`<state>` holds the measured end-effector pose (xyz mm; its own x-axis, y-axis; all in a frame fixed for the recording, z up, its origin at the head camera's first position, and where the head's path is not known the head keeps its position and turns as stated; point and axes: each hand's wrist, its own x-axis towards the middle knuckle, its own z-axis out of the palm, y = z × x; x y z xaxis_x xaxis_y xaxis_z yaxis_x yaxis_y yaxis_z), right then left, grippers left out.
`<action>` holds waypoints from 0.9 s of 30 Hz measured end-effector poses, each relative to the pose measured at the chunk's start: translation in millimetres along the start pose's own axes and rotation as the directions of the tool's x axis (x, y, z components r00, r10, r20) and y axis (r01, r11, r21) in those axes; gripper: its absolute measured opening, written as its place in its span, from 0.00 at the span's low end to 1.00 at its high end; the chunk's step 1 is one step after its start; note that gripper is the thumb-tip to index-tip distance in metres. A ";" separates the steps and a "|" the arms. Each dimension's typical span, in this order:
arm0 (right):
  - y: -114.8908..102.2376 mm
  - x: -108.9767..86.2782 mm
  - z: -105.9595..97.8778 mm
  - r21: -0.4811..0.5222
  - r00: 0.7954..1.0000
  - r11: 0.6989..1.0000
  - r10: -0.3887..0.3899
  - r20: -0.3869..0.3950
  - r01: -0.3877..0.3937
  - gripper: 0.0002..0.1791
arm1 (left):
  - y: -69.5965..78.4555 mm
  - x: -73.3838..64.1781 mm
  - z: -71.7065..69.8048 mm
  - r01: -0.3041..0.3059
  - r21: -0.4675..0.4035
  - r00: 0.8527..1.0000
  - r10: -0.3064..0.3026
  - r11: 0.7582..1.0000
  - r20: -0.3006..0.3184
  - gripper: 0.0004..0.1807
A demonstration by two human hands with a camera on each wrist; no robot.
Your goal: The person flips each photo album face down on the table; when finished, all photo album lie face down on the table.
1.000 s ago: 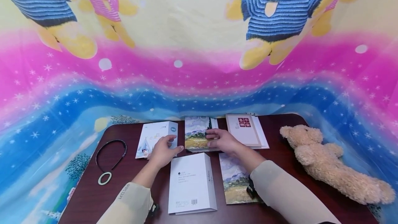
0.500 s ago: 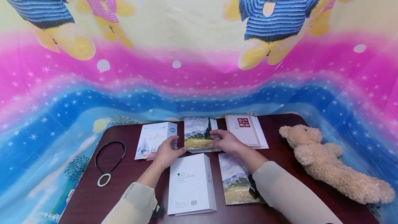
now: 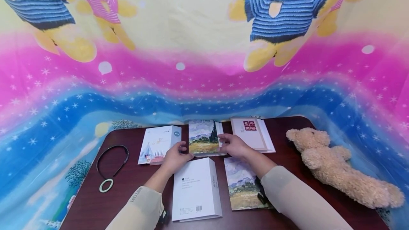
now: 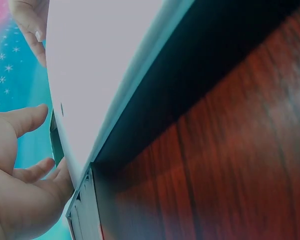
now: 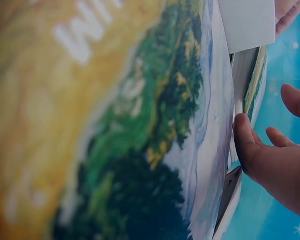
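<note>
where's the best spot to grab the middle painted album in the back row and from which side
Probably by its left and right edges, one hand from each side. The painted album lies flat, cover up, and gaps separate it from the tent album and the pale album with red characters; the right hand is at its right edge.

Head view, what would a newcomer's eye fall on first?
Probably the bright bear-print cloth, filling the upper picture. Next might come the fluffy teddy bear, lying on the right of the dark table. Then the left hand and right hand, flanking the painted album in the middle of the back row.
</note>
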<state>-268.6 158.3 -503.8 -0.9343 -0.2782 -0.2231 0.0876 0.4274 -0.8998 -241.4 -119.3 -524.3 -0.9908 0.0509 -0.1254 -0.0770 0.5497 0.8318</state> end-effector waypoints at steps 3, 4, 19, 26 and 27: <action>1.9 -0.1 -0.2 -0.005 1.000 1.000 0.003 0.005 -0.003 0.39 | 1.4 1.1 2.8 0.010 -0.003 1.000 -0.010 1.000 -0.004 0.38; 2.4 0.0 -0.4 0.000 1.000 1.000 0.009 0.009 -0.009 0.39 | 1.8 1.4 3.7 0.011 -0.003 1.000 -0.011 1.000 -0.007 0.38; 4.7 2.1 1.1 0.026 0.999 0.999 0.030 0.036 -0.031 0.40 | 2.7 5.5 7.2 0.012 -0.056 1.000 -0.012 0.998 0.008 0.32; 4.8 2.1 2.4 0.039 0.998 0.998 0.045 0.046 -0.047 0.40 | 4.0 5.0 4.2 0.027 -0.097 0.999 -0.025 0.995 0.025 0.32; 4.7 2.1 2.6 0.042 0.998 0.998 0.047 0.048 -0.049 0.40 | 3.8 5.1 3.7 0.027 -0.098 0.999 -0.025 0.995 0.025 0.31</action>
<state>-269.3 157.4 -509.5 -0.9115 -0.2987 -0.2828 0.1479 0.4037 -0.9029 -246.3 -113.8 -523.8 -0.9855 0.0585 -0.1596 -0.1144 0.4662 0.8772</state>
